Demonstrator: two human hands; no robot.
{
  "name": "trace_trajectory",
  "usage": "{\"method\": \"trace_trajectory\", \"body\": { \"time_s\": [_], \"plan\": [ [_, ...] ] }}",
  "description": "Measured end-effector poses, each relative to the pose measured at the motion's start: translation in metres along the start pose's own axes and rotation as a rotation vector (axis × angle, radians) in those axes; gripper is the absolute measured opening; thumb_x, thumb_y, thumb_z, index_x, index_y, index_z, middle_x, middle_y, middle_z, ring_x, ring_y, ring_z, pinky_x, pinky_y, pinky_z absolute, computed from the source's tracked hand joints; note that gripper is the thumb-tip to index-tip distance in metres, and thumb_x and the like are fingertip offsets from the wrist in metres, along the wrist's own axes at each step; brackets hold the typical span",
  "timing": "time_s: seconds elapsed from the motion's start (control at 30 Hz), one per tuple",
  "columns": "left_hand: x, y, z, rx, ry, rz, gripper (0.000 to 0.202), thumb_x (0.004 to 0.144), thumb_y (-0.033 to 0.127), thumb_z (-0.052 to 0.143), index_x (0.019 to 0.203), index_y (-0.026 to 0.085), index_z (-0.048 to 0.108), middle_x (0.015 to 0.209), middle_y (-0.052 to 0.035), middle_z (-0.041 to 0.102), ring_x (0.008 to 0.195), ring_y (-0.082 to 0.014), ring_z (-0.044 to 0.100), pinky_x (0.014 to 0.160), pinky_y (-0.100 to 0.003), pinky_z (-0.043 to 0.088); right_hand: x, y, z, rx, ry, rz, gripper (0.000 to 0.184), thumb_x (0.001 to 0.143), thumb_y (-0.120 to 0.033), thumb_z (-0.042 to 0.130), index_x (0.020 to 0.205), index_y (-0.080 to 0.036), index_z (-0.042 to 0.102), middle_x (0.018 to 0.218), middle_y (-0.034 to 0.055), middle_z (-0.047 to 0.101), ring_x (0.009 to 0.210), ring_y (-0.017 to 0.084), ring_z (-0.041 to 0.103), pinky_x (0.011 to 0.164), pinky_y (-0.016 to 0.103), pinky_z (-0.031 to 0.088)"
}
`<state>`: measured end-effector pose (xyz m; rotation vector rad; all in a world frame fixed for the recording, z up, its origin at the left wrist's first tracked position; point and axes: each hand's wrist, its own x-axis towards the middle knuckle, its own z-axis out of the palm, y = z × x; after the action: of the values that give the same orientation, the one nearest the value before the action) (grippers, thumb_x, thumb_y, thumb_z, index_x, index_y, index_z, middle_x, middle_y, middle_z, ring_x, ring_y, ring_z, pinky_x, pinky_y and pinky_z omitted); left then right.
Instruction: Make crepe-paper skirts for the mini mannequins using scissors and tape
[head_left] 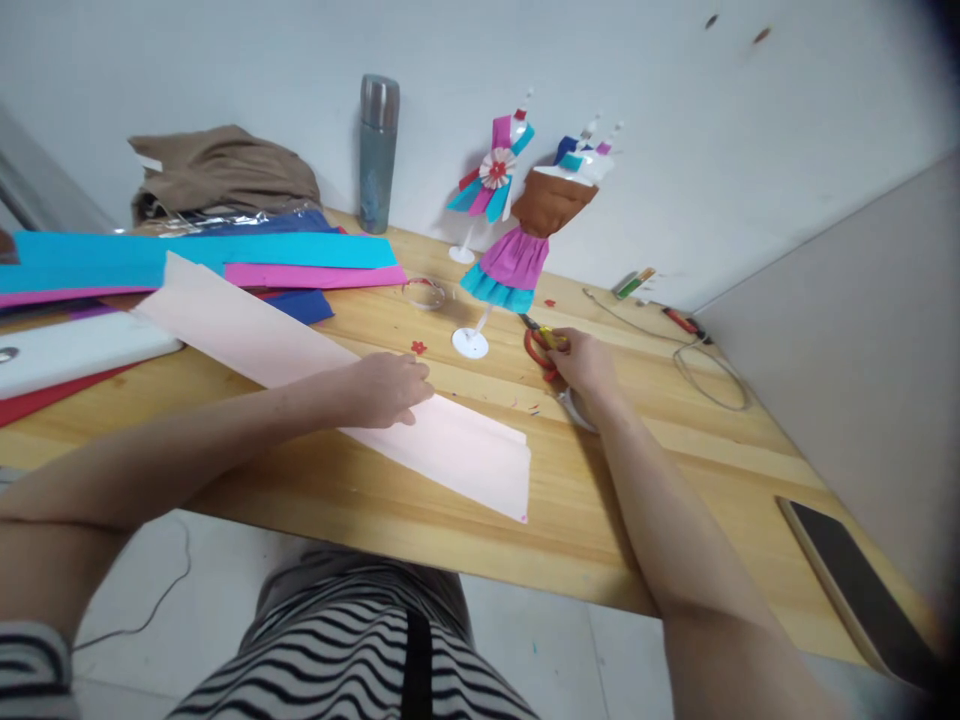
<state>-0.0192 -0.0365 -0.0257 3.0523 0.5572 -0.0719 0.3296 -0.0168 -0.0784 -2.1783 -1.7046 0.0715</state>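
A smartphone [840,570] on the desk [315,480] fades into dark blur; the pale pink paper strip [472,455] slants under the left hand [379,390], fingers curled, grip unclear; the right hand's [589,365] fingers close on scissors [549,337], wrist half-hiding a tape roll [568,398]; behind, a thermos flask's [377,150] pattern is too blurred to make out

On the light-brown wooden table [720,480] lies a long pale-pink paper strip [465,450]; behind this strip stands a grey-green cylindrical flask [378,165], at the right a dark rectangular phone [855,585].
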Motion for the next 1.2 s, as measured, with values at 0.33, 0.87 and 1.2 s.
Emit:
{"method": "trace_trajectory", "body": {
  "time_s": [0.33, 0.87, 1.2],
  "plan": [
    [-0.001, 0.009, 0.018, 0.054, 0.095, -0.084, 0.014, 0.084, 0.009, 0.046, 0.083, 0.013, 0.059, 0.091, -0.0112, 0.061, 0.086, -0.0235, 0.054, 0.075, -0.035, 0.042, -0.002, 0.006, -0.02, 0.284, 0.089, 0.092, 0.055, 0.075, -0.023, 0.056, 0.129, -0.014, 0.053, 0.089, 0.0129, 0.069, 0.077, 0.025, 0.062, 0.074, 0.04, 0.048],
    [-0.019, 0.01, 0.031, -0.003, 0.157, -0.078, 0.007, 0.086, 0.015, 0.051, 0.083, 0.013, 0.057, 0.091, -0.0091, 0.059, 0.086, -0.0218, 0.05, 0.076, -0.033, 0.039, -0.046, -0.022, -0.067, 1.584, 0.154, -0.066, 0.04, 0.047, -0.012, 0.064, 0.086, -0.022, 0.06, 0.078, -0.0022, 0.052, 0.067, 0.008, 0.049, 0.057, 0.021, 0.041],
    [-0.022, -0.004, 0.031, -0.002, 0.159, -0.038, 0.018, 0.085, 0.003, 0.042, 0.08, 0.014, 0.055, 0.082, -0.007, 0.06, 0.078, -0.0206, 0.05, 0.069, -0.032, 0.037, -0.044, -0.013, -0.062, 1.428, 0.045, 0.02, 0.034, 0.052, -0.031, 0.074, 0.082, -0.019, 0.064, 0.057, -0.0035, 0.046, 0.049, 0.008, 0.036, 0.043, 0.027, 0.02]
  ]
}}
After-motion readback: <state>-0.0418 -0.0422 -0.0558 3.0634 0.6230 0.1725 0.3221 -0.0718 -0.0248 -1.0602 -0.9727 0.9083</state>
